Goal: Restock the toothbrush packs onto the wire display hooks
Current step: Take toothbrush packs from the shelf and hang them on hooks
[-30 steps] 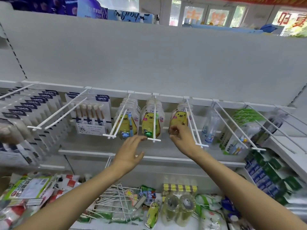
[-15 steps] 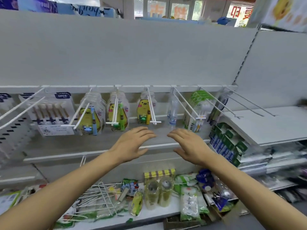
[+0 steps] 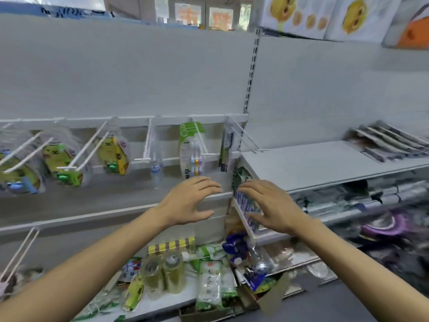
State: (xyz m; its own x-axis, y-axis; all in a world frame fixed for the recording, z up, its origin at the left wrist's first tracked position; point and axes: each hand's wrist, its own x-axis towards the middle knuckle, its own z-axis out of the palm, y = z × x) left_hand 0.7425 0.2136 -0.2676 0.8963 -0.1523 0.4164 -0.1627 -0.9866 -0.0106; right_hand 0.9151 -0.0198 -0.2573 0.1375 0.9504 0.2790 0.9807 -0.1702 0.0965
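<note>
I see two empty hands, left hand (image 3: 192, 201) and right hand (image 3: 269, 205), fingers spread; three yellow toothbrush packs (image 3: 113, 156) hang blurred, perhaps more cut off left.

Both hands are in open air in front of the shelving, fingers spread, holding nothing: the left hand (image 3: 189, 201) before the grey shelf edge (image 3: 111, 213), the right hand (image 3: 269, 205) before a row of purple boxes (image 3: 243, 201). Above them, the white wire hooks (image 3: 148, 145) stick out toward the person and block a straight reach to the back panel (image 3: 127, 70). Yellow toothbrush packs (image 3: 62, 165) fill the left hooks; between neighbouring hooks there are narrow gaps. The right-hand shelf (image 3: 313, 163) has a bare surface near its front. Below, mixed packets (image 3: 209, 282) crowd the bottom shelf.
</note>
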